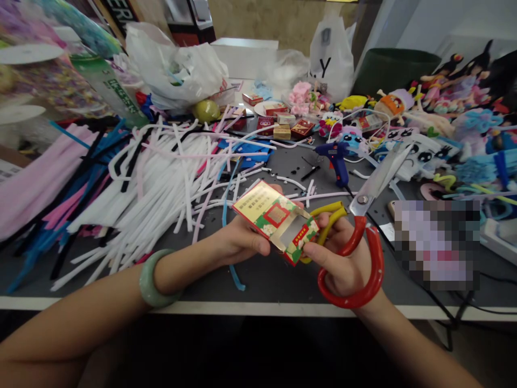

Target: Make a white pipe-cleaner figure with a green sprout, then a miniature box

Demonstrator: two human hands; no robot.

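Observation:
My left hand is closed round a small printed cardboard box in gold, red and green, tilted over the table. An opening is cut in the box's near side. The fingertips of my right hand pinch the box's right end. That same hand carries scissors with red handles looped about it, their blades pointing up and away. A bent yellow fuzzy stem also lies in the fingers of my right hand, behind the box.
White pipe cleaners cover the left side of the table. A blue glue gun stands beyond my right hand, its cord trailing near a blurred-out phone. Plush figures crowd the right. Small boxes and plastic bags sit behind.

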